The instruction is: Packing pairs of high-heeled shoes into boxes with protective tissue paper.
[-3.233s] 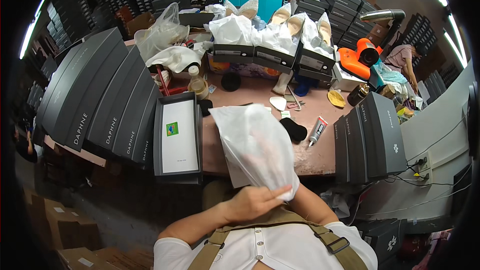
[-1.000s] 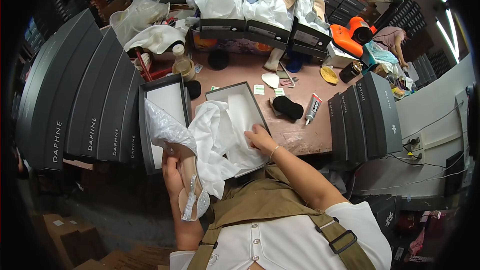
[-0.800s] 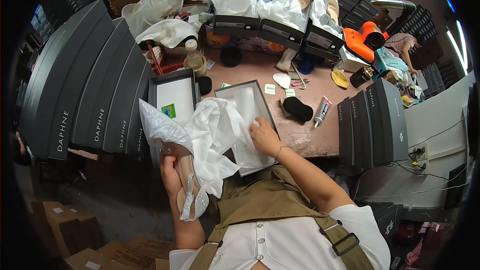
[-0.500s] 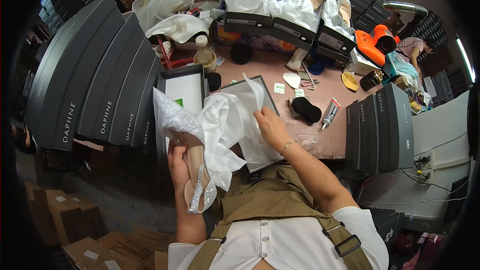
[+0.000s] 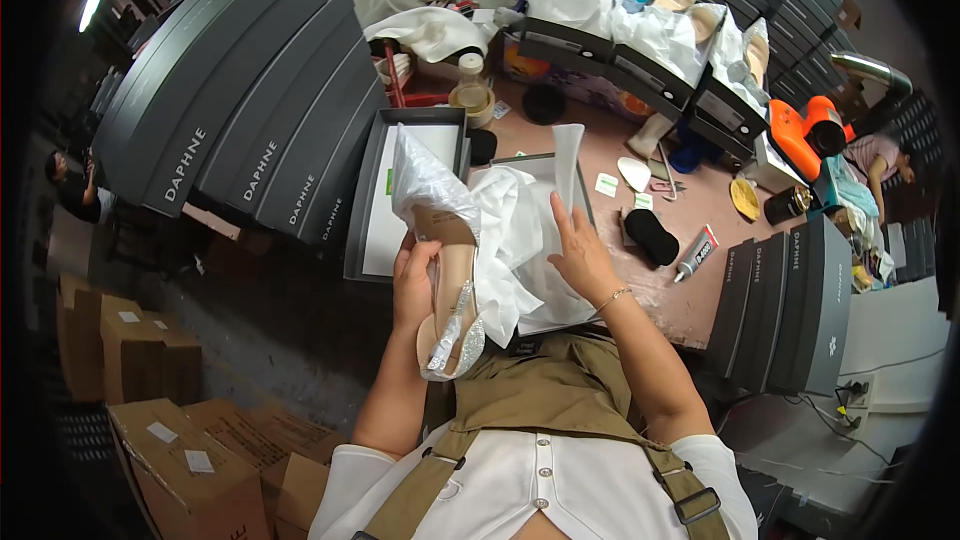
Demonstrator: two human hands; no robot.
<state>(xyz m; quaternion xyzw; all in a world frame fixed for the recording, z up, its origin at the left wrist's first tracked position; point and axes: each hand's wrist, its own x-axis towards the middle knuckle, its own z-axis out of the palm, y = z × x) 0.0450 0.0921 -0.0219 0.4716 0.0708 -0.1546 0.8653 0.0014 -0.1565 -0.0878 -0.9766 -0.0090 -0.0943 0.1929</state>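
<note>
Head view: a beige, glitter-strapped shoe point(image 5: 450, 305) is gripped by the left hand point(image 5: 413, 285) above the desk point(image 5: 690, 240) edge, its heel hidden in crinkled clear plastic. White tissue paper point(image 5: 520, 240) is pressed flat by the released right hand point(image 5: 580, 255) inside an open grey shoebox point(image 5: 545, 165), largely covered.

Bright overhead light, sharp centre, fisheye-bent dark rim.
</note>
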